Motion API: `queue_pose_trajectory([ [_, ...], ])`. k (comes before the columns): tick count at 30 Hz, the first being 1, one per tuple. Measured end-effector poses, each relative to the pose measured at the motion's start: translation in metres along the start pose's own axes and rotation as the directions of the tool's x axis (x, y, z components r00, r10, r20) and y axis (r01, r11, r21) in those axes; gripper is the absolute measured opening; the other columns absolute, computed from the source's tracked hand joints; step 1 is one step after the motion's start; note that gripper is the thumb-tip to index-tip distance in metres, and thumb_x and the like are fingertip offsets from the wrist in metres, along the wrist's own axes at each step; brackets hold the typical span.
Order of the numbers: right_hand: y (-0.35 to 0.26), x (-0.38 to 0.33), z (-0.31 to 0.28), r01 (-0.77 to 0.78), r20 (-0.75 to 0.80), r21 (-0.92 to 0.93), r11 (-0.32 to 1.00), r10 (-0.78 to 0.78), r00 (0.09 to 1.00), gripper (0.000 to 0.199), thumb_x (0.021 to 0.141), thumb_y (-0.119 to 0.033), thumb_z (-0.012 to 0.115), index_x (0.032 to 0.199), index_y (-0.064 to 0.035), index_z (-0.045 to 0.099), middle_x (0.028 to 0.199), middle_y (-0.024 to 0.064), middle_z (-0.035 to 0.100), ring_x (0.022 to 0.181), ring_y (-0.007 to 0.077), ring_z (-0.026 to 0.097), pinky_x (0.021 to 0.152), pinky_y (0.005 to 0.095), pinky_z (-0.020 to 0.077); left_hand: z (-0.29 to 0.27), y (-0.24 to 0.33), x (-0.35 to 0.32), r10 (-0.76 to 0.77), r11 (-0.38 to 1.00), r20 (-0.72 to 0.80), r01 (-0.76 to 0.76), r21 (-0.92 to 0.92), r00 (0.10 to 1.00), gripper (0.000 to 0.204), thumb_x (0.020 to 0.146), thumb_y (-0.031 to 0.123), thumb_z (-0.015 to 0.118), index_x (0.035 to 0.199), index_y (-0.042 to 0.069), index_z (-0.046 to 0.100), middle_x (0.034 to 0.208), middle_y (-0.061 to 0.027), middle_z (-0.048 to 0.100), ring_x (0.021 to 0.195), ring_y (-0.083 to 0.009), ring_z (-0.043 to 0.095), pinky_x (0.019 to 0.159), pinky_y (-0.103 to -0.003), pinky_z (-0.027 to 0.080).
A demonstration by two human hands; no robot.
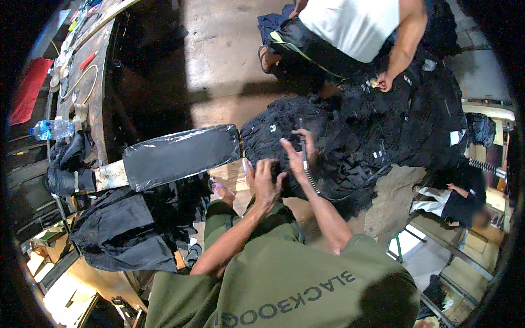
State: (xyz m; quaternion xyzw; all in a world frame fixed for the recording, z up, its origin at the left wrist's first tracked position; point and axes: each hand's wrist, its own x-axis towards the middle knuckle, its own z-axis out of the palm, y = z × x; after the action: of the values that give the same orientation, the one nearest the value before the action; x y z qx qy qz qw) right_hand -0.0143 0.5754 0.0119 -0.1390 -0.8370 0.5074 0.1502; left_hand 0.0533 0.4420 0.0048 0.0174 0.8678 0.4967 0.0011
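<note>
My left hand bends its fingers down onto a black garment, seemingly gripping its near edge beside the end of a padded board. In my right hand, just to the right, is a slim dark pen-like tool, held upright between thumb and fingers over the cloth. A coiled cord trails from it past my wrist. The tool's exact kind cannot be made out. The long board, dark and wrapped in shiny film, stretches left from the garment. The fabric under my left fingertips is hidden.
A large heap of black garments spreads to the right. Across from me, a co-worker in a white top holds something small. More black clothes hang at the left, below a water bottle and a wooden bench. Another person is at far right.
</note>
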Motion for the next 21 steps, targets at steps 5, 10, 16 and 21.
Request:
queue_pose_trajectory([
  [5, -0.012, -0.01, 0.062, 0.043, 0.058, -0.093, 0.995, -0.037, 0.998, 0.043, 0.083, -0.018, 0.092, 0.118, -0.0105, 0.068, 0.112, 0.0114, 0.073, 0.105, 0.0261, 0.071, 0.094, 0.0392, 0.0555, -0.049, -0.023, -0.001, -0.122, 0.992, 0.027, 0.123, -0.028, 0.992, 0.056, 0.082, 0.015, 0.091, 0.127, -0.001, 0.062, 0.111, -0.0166, 0.069, 0.104, -0.0377, 0.064, 0.095, -0.047, 0.053],
  [10, 0.012, -0.021, 0.072, 0.188, 0.049, -0.227, 0.956, -0.181, 0.982, 0.045, 0.083, -0.012, 0.086, 0.121, -0.0044, 0.065, 0.108, 0.0186, 0.068, 0.096, 0.0428, 0.066, 0.088, 0.0492, 0.0553, -0.035, -0.054, -0.016, -0.404, 0.893, 0.117, 0.418, -0.163, 0.907, 0.052, 0.081, 0.015, 0.092, 0.122, -0.001, 0.063, 0.089, -0.0092, 0.065, 0.077, -0.0268, 0.064, 0.075, -0.041, 0.053],
  [16, 0.0, -0.024, 0.061, 0.346, 0.248, -0.257, 0.902, -0.284, 0.926, 0.051, 0.076, -0.009, 0.087, 0.122, -0.0061, 0.064, 0.115, 0.0189, 0.069, 0.098, 0.0403, 0.07, 0.086, 0.0465, 0.0577, -0.004, -0.081, -0.007, -0.354, 0.908, 0.307, 0.403, -0.112, 0.883, 0.05, 0.082, 0.027, 0.09, 0.12, 0.003, 0.069, 0.146, -0.044, 0.05, 0.153, -0.0498, 0.034, 0.126, -0.057, 0.026],
  [21, -0.033, 0.002, 0.036, 0.179, -0.042, -0.233, 0.956, -0.193, 0.98, 0.032, 0.077, -0.003, 0.08, 0.106, -0.009, 0.069, 0.097, 0.011, 0.073, 0.088, 0.0254, 0.074, 0.079, 0.0371, 0.0591, -0.026, -0.039, 0.004, -0.167, 0.984, 0.433, 0.179, 0.014, 0.886, 0.058, 0.094, 0.038, 0.08, 0.134, 0.001, 0.061, 0.132, -0.0311, 0.067, 0.127, -0.046, 0.06, 0.11, -0.052, 0.045],
])
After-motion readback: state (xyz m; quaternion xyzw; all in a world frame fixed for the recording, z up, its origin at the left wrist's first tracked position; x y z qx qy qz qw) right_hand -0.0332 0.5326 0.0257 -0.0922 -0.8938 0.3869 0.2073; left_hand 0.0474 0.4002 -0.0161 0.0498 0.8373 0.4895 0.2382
